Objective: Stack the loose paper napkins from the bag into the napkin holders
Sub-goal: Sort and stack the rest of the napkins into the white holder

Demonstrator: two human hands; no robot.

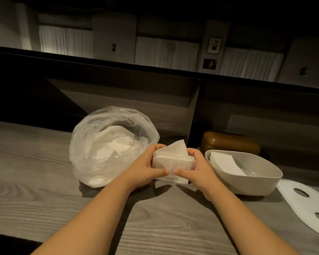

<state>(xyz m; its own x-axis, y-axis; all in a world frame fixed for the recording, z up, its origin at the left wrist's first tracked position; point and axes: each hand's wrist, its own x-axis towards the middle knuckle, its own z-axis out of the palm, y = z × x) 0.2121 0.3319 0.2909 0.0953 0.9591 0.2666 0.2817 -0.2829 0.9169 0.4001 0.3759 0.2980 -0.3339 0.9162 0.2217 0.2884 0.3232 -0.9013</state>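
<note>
Both the left hand (pixel 149 169) and right hand (pixel 195 168) clasped a stack of napkins (pixel 173 160) near the counter's (pixel 35 181) back edge. It stood between the plastic bag (pixel 103 144) and the napkin-filled grey holder (pixel 247 181), apart from both.

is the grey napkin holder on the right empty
No, the grey napkin holder already has a few white napkins lying inside it.

A dim restaurant: wooden counter (pixel 44 172), curtained booths (pixel 166 50), napkin holder (pixel 247 179).
</note>
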